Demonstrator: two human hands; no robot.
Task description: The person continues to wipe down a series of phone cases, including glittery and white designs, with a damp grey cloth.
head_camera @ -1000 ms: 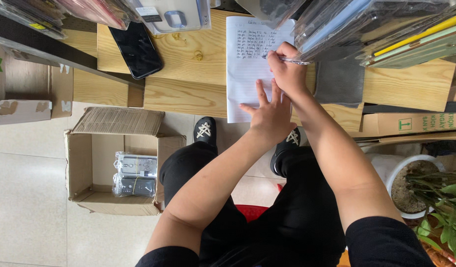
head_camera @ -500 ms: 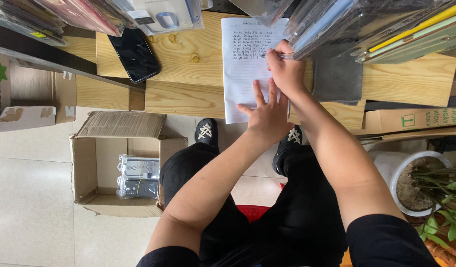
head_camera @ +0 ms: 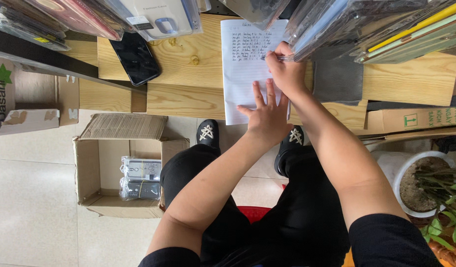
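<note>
Hanging packets (head_camera: 366, 29) crowd hands (head_camera: 270, 116); paper (head_camera: 245, 64) below.

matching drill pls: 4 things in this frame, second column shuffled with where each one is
Things:
1. pen
2. lined sheet
3. black phone
4. wrapped devices

Places:
A. inside the open cardboard box on the floor
B. lying alone on the wooden shelf, screen dark
C. pinned flat under the left hand
D. gripped in the right hand

Pairs: 1-D, 2-C, 3-B, 4-A
</note>
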